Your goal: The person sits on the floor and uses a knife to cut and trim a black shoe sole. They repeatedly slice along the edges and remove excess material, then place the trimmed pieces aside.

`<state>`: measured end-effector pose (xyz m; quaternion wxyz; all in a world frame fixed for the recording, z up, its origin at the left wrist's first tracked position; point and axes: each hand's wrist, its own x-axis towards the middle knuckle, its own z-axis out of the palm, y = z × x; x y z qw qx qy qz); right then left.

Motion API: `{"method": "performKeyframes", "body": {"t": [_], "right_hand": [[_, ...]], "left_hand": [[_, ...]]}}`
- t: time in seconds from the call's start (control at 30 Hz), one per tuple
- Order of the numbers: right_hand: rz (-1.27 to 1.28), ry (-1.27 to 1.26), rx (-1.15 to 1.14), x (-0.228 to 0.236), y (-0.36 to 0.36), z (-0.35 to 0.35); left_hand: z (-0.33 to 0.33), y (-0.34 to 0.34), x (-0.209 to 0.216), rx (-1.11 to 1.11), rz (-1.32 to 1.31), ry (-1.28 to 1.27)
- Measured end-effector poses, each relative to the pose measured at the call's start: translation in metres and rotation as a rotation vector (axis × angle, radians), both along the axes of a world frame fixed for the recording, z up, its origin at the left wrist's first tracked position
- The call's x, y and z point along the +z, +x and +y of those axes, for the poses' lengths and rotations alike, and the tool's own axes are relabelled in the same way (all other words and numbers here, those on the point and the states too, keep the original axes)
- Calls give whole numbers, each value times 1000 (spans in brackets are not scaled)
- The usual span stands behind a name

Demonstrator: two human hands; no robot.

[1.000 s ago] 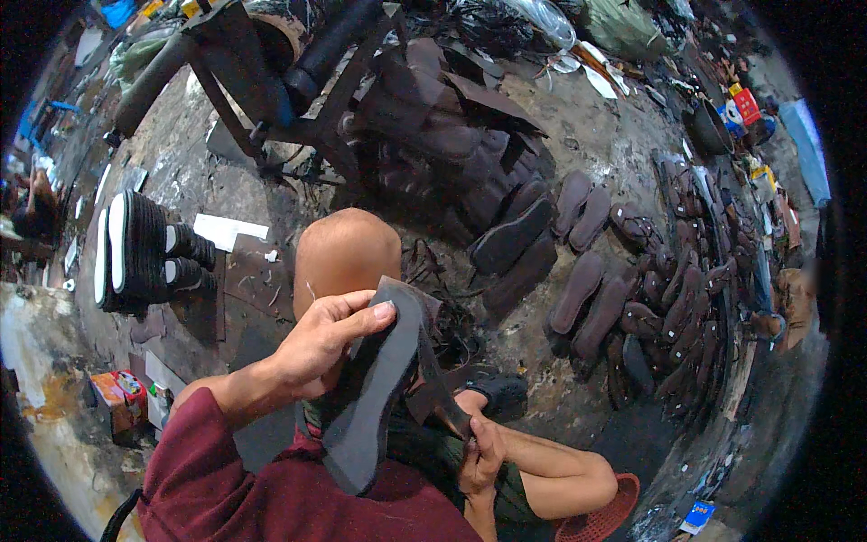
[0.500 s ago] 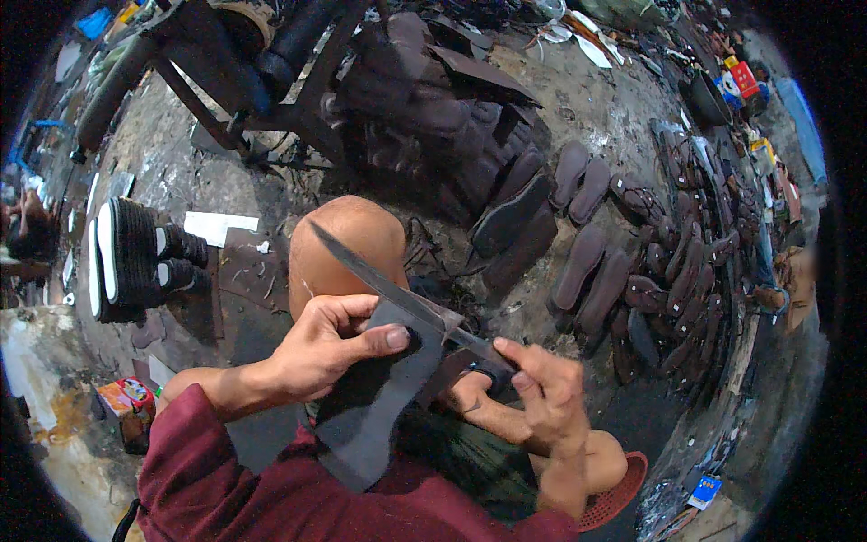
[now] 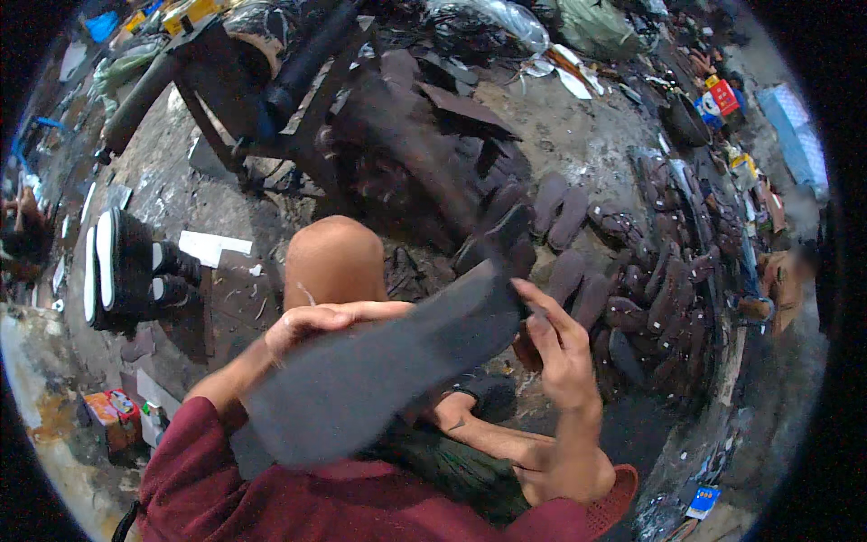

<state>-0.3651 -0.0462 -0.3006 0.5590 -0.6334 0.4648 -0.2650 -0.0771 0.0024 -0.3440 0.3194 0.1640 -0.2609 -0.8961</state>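
A dark grey shoe sole (image 3: pixel 361 388), slightly blurred, is held up at a slant over my lap. Its broad end is at the lower left and its other end at the upper right. My left hand (image 3: pixel 312 325) grips the sole's upper left edge, fingers along it and partly hidden behind it. At the sole's right end, my right hand (image 3: pixel 562 348) is closed, with the index finger against the sole's edge. Between its thumb and fingers shows a dark sliver of the knife (image 3: pixel 539 313); the blade is hidden, seemingly behind the sole.
A dark pile of sole pieces (image 3: pixel 397 163) lies ahead, beside a black metal stand (image 3: pixel 262 108). Many brown sandals (image 3: pixel 664 280) spread over the floor at right. Stacked black-and-white soles (image 3: pixel 113 266) stand at left, near a small red box (image 3: pixel 113 420).
The sole has swung from near upright to a slant toward the upper right, showing a broader face. The knife blade, earlier across its upper end, is now out of sight. My right hand has risen.
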Motion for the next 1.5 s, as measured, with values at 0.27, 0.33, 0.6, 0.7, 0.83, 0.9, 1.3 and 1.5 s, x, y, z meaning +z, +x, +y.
{"method": "performKeyframes", "body": {"t": [0.27,0.33,0.6,0.7,0.83,0.9,1.3,1.5], "right_hand": [[176,-896,-597,-51,28,61],[159,-749,-642,-66,20,74],[288,-591,-460,-139,-26,186],[351,-588,-368,-118,-31,186],[358,-424,-267,-71,-29,169],[360,-346,-212,-54,-26,157],[-145,-315,-405,-63,44,55],[-229,-31,-182,-83,17,95]], "left_hand": [[-27,-134,32,979,-124,136],[-24,-131,31,916,-159,192],[1,-102,29,879,-311,313],[10,-94,17,883,-220,260],[21,-81,11,843,-211,228],[26,-83,10,886,-218,228],[52,-83,-19,829,-487,74],[26,-62,-9,1010,-483,-6]]}}
